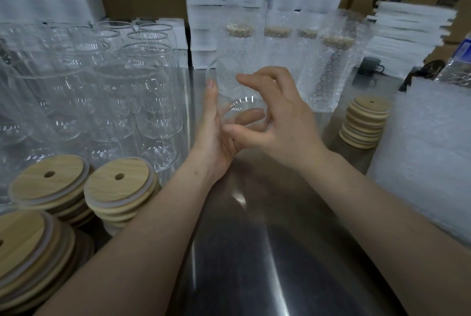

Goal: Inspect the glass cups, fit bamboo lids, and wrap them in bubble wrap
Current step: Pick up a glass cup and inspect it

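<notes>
At your far left, three stacks of lids (119, 183) sit on the table (254, 252), with a crowd of bare cups (127, 91) standing just behind them. Your left hand (216, 132) holds one cup (229, 91) up over the middle of the table, tipped on its side. The thumb lies along its wall and the fingers (249, 114) curl underneath, showing through the glass. Your right hand (277, 116) arches over the same cup from the other side, fingers half curled and spread, thumb low by the left hand's fingers. You cannot tell whether it actually grips the glass. Behind your hands, wrapped cups (326, 68) with lids on stand in a row. Further right are a dark mug (370, 65), another lid stack (364, 124) and a pile of bubble wrap (428, 150).
</notes>
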Demonstrator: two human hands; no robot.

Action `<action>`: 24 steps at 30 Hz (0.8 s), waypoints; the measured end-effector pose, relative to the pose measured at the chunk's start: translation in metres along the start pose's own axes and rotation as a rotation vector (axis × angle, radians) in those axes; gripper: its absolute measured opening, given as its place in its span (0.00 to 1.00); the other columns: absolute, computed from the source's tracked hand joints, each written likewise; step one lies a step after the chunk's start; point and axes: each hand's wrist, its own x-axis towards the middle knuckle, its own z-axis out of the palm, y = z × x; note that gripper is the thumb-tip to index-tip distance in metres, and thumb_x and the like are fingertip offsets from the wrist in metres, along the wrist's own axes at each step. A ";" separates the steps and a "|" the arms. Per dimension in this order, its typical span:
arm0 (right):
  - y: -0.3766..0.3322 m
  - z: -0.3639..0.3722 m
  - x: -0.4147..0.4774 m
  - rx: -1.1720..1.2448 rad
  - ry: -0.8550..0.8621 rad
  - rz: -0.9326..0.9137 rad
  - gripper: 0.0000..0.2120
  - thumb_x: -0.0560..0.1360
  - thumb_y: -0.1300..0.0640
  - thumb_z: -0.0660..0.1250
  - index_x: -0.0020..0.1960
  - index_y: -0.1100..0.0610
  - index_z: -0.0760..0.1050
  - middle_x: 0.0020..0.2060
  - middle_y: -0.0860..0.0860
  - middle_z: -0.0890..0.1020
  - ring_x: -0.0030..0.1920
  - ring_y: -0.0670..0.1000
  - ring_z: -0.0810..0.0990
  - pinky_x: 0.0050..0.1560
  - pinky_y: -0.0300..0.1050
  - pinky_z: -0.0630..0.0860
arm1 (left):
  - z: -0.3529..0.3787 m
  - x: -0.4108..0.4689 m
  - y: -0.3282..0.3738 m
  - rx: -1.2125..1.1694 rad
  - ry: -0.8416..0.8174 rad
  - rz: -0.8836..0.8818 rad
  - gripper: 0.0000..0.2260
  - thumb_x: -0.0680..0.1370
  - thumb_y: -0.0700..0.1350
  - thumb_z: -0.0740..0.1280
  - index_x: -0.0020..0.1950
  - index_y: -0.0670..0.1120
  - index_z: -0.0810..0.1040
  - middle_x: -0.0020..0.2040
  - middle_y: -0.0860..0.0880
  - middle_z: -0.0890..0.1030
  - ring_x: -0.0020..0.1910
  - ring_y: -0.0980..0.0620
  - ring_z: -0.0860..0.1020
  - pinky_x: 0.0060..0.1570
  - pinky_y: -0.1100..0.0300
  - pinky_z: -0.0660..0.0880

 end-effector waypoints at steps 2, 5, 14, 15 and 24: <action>0.000 0.001 0.000 0.043 0.026 0.042 0.30 0.68 0.36 0.70 0.65 0.50 0.76 0.58 0.47 0.71 0.46 0.39 0.73 0.40 0.39 0.73 | 0.003 0.000 -0.001 0.037 0.001 -0.004 0.32 0.76 0.72 0.51 0.47 0.51 0.85 0.64 0.29 0.74 0.60 0.36 0.78 0.62 0.43 0.70; 0.000 0.002 0.002 0.208 0.046 0.114 0.22 0.71 0.43 0.71 0.63 0.47 0.78 0.56 0.45 0.71 0.38 0.35 0.73 0.40 0.34 0.68 | 0.006 0.000 -0.002 0.043 0.042 0.002 0.34 0.76 0.73 0.50 0.40 0.51 0.86 0.59 0.30 0.78 0.56 0.37 0.77 0.60 0.43 0.71; 0.004 -0.012 0.011 0.650 -0.196 0.239 0.21 0.80 0.62 0.63 0.71 0.50 0.65 0.60 0.51 0.68 0.39 0.38 0.77 0.41 0.28 0.75 | 0.002 -0.003 0.005 -0.061 0.050 -0.013 0.40 0.77 0.72 0.51 0.71 0.40 0.72 0.54 0.38 0.84 0.36 0.48 0.84 0.27 0.65 0.75; 0.006 -0.013 0.012 0.688 -0.226 0.250 0.22 0.80 0.63 0.62 0.72 0.51 0.63 0.61 0.51 0.68 0.41 0.36 0.79 0.42 0.29 0.75 | 0.002 -0.004 0.005 -0.090 0.060 -0.022 0.40 0.77 0.72 0.51 0.71 0.40 0.71 0.53 0.38 0.84 0.37 0.48 0.85 0.27 0.65 0.76; 0.024 -0.020 0.015 0.788 -0.396 0.270 0.33 0.69 0.62 0.74 0.71 0.50 0.67 0.74 0.51 0.67 0.48 0.60 0.76 0.54 0.48 0.80 | 0.006 -0.006 0.005 -0.294 0.073 -0.058 0.42 0.77 0.72 0.51 0.70 0.34 0.69 0.54 0.34 0.83 0.46 0.43 0.85 0.40 0.58 0.82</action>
